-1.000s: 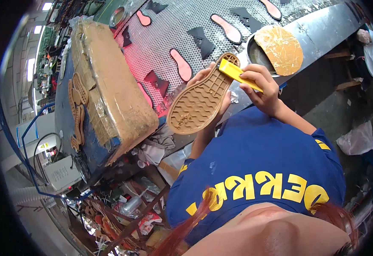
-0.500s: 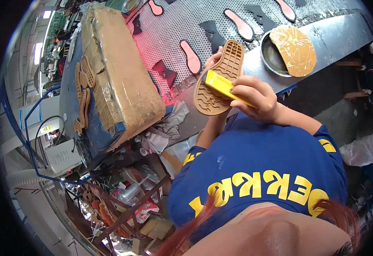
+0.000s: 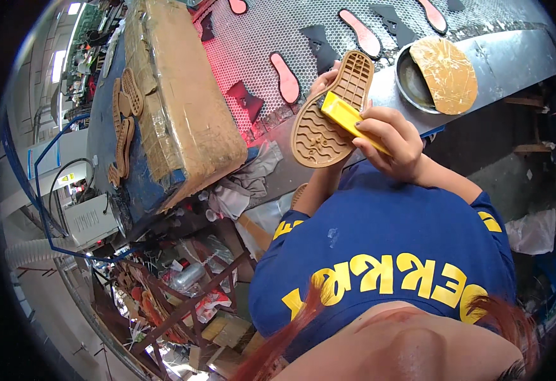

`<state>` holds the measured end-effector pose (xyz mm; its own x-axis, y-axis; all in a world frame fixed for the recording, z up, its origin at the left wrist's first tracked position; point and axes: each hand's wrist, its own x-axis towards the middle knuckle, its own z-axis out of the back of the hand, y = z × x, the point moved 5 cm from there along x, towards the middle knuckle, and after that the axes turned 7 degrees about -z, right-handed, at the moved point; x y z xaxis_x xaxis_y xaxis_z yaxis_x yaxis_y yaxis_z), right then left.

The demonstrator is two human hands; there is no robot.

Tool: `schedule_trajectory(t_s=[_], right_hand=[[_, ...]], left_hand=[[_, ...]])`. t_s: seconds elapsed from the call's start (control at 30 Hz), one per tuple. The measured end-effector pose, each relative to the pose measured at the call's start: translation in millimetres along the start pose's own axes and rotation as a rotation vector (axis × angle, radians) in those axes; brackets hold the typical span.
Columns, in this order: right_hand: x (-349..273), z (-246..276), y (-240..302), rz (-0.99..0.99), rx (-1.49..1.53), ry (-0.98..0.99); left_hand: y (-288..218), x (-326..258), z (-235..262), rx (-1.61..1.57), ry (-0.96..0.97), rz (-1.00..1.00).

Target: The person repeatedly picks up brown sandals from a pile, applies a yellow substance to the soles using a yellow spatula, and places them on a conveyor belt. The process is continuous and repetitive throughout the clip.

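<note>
A tan rubber shoe sole (image 3: pixel 321 141) is held up in front of my chest, its grooved tread facing the camera. My left hand (image 3: pixel 325 81) grips it from behind; fingertips show at its left edge, and the rest of that hand is hidden by the sole. In my right hand (image 3: pixel 395 141), closed between thumb and fingers, is a flat yellow block-shaped tool (image 3: pixel 348 119). That tool lies across the middle of the sole; its exact kind is unclear, and I cannot tell whether it touches the tread.
Beyond my hands, a mesh conveyor (image 3: pixel 252 63) carries pink insoles (image 3: pixel 284 77) and black cut pieces (image 3: pixel 319 47). A round metal pan (image 3: pixel 410 89) with a tan disc (image 3: pixel 444 75) sits on the metal ledge. Leftward are a taped cardboard box (image 3: pixel 192 95) and more tan soles (image 3: pixel 123 145).
The yellow tool has shifted right and slightly up across the sole, and its dark end no longer shows. The sole has turned slightly clockwise in my left hand.
</note>
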<state>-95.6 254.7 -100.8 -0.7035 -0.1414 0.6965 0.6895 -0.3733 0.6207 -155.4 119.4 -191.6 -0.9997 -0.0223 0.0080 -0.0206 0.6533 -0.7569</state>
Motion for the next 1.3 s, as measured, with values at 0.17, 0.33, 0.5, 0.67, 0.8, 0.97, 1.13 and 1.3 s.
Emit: schedule_trajectory(t_s=[0.17, 0.33, 0.5, 0.67, 0.8, 0.97, 1.13, 1.3], right_hand=[[1, -5, 4, -0.007, 0.076, 0.059], [-3, -8, 7, 0.009, 0.129, 0.165], [8, -7, 14, 0.131, 0.162, 0.143], [7, -8, 10, 0.206, 0.167, 0.211], [12, -6, 5, 0.263, 0.180, 0.316], [13, 6, -11, 0.146, 0.223, 0.310], [18, 15, -68, -0.426, 0.520, -0.052], [16, 4, -82, -0.344, 0.244, -0.088]], left_hand=[[23, -3, 20, 0.466, 0.097, -0.443], [22, -9, 1, 0.129, 0.170, -0.412], [43, -12, 3, -0.132, 0.315, -0.239], [59, -5, 6, -0.337, 0.478, -0.231], [67, -4, 14, -0.471, 0.465, 0.031], [62, -1, 23, -0.384, 0.418, 0.098], [47, 11, 50, -0.051, 0.367, 0.273], [30, 6, 13, -0.356, 0.332, 0.375]])
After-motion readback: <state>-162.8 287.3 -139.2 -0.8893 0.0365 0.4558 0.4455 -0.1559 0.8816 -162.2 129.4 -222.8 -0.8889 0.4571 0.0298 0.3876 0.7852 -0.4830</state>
